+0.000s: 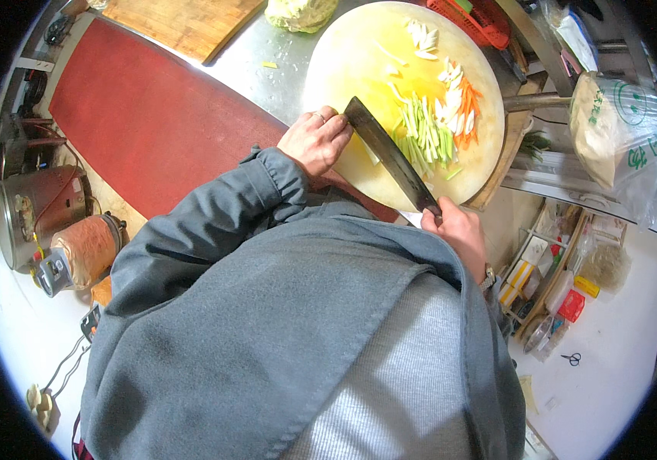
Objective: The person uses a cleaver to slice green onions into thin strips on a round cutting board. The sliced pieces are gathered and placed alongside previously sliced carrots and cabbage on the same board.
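Note:
My right hand grips the handle of a dark-bladed cleaver, which slants across a round, pale cutting board. At the blade's far end is my left hand, with bent fingers against or right beside the blade corner. Whether those fingers pinch anything is hidden. Cut green stalk strips lie just right of the blade. Beyond them are white slices and orange shreds, which look like carrot. Another small group of white slices rests near the board's far edge.
A cabbage sits on the metal worktop beyond the board. Left of it is a wooden board. A red mat runs along the left. A red plastic basket and a hanging plastic bag are at right.

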A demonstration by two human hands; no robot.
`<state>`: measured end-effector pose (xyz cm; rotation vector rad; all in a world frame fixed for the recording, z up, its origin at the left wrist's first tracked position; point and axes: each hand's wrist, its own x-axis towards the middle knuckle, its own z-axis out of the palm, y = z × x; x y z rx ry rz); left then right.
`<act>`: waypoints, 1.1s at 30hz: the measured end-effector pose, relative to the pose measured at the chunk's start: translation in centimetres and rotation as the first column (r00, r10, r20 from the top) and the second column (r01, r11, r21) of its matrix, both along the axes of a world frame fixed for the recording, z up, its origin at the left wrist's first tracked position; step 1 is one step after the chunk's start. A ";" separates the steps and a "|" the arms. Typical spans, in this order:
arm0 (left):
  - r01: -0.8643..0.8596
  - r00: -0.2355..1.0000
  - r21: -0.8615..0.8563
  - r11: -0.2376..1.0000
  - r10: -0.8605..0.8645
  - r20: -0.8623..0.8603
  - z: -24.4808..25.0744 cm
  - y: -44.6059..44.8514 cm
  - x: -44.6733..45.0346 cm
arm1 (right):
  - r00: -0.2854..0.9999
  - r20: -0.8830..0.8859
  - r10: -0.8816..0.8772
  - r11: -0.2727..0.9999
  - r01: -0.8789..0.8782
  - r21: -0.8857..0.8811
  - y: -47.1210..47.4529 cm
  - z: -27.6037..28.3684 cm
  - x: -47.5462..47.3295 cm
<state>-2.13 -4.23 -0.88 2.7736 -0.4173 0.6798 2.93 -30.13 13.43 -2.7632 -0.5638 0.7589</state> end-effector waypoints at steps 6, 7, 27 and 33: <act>0.023 0.991 -0.004 1.000 -0.023 -0.135 0.4 0.3 -0.1 | 0.996 0.057 0.064 0.997 -0.061 -0.053 0.4 -0.4 0.1; 0.029 0.991 -0.005 1.000 -0.029 -0.129 0.2 0.3 -0.1 | 0.995 0.064 0.076 0.996 -0.072 -0.055 0.5 -0.4 0.0; 0.106 0.985 -0.105 0.989 -0.118 -0.125 0.1 1.4 0.9 | 0.997 -0.017 -0.078 0.966 0.080 0.245 -0.5 -2.5 1.2; 0.175 0.984 -0.170 0.970 -0.177 0.004 -1.1 1.8 2.6 | 0.973 0.038 -0.229 0.929 0.207 0.308 -2.5 -0.2 -0.8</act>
